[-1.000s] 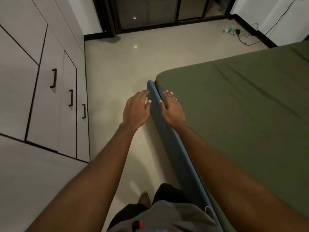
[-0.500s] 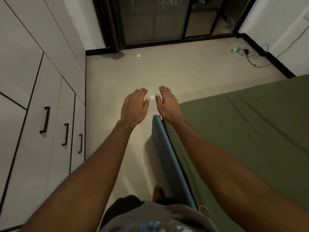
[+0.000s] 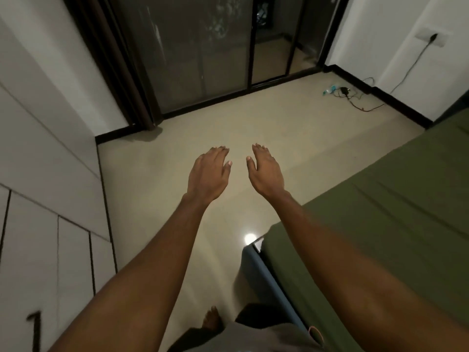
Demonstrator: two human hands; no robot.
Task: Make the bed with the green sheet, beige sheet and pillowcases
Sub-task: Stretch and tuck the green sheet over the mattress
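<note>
While the white wardrobe doors [image 3: 50, 224] fill the left edge with one dark handle [image 3: 35, 329] low down, the left hand [image 3: 209, 174] now hangs in the air over the pale floor [image 3: 177, 138], fingers straight and loosely together, holding nothing. A second ago it lay against the outer side of the blue bed frame [image 3: 256, 265]; it has since lifted off and gone forward past the bed's corner. Just beside it, apart by a narrow gap, the right hand [image 3: 266, 172] is equally flat and empty, where before it pressed on the sheet's edge at that corner. Further right, the green sheet [image 3: 380, 224] covers the mattress, lying smooth with only faint creases and pulled down inside the frame at the near corner. With both hands off the bed, the tucking at this corner looks finished, so the green layer seems done on this side. The beige sheet and the pillowcases are nowhere in view, and fetching them is probably the next job.
</note>
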